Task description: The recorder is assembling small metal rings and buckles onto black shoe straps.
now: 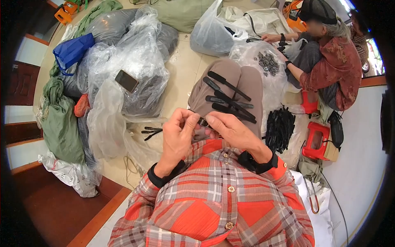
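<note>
Above my lap, my left hand [180, 131] and my right hand [231, 130] meet with pinched fingertips. Between them is a small black buckle [203, 122] with a shiny edge; my fingers hide most of it and whatever strap it may be on. Just beyond, several black straps [230, 99] lie across my thighs in brown trousers. A dense pile of black straps [280, 129] sits on the floor to the right of my knees. A few more black straps [152, 131] lie on the floor left of my left hand.
A clear plastic bag [254, 53] with small dark pieces [268, 64] lies beyond my knees. Another person [329, 61] sits at the far right, hands at work. Red stools [316, 140] stand at right. Large plastic sacks [127, 61] with a phone [126, 81] on top fill the left.
</note>
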The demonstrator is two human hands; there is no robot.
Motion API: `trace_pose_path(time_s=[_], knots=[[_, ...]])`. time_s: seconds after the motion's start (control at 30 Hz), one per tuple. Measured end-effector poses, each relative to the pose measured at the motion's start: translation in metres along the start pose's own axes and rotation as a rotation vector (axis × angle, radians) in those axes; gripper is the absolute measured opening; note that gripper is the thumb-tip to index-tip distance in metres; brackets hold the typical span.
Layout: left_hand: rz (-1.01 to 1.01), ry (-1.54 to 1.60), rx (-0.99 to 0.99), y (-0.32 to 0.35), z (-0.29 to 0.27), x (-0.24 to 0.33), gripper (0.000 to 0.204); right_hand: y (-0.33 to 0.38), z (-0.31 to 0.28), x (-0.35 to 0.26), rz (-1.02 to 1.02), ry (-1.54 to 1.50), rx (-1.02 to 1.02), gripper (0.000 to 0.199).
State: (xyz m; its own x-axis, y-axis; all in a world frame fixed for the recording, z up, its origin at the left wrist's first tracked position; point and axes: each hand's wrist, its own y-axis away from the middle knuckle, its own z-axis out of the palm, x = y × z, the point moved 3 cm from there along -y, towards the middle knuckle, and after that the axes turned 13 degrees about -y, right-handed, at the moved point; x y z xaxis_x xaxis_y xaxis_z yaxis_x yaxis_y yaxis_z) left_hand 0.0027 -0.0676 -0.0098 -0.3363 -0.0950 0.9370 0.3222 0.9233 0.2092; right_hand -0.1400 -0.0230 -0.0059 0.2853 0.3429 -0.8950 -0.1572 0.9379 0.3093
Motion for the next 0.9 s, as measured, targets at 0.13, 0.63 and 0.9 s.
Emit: trace_pose_path(time_s=[0.13, 0.63, 0.9], knots=[[0.015, 0.060, -0.034, -0.003, 0.001, -0.002, 0.016, -0.003, -0.001, -0.001, 0.039, 0.149, 0.018, 0.037], [-0.049, 0.195, -0.044, 0.000, 0.006, -0.008, 0.017, -0.004, 0.007, -0.001, 0.009, 0.183, -0.093, 0.024], [0.083, -0.159, 0.001, 0.004, 0.002, 0.007, 0.020, -0.007, 0.002, 0.001, 0.015, 0.360, -0.072, 0.025]])
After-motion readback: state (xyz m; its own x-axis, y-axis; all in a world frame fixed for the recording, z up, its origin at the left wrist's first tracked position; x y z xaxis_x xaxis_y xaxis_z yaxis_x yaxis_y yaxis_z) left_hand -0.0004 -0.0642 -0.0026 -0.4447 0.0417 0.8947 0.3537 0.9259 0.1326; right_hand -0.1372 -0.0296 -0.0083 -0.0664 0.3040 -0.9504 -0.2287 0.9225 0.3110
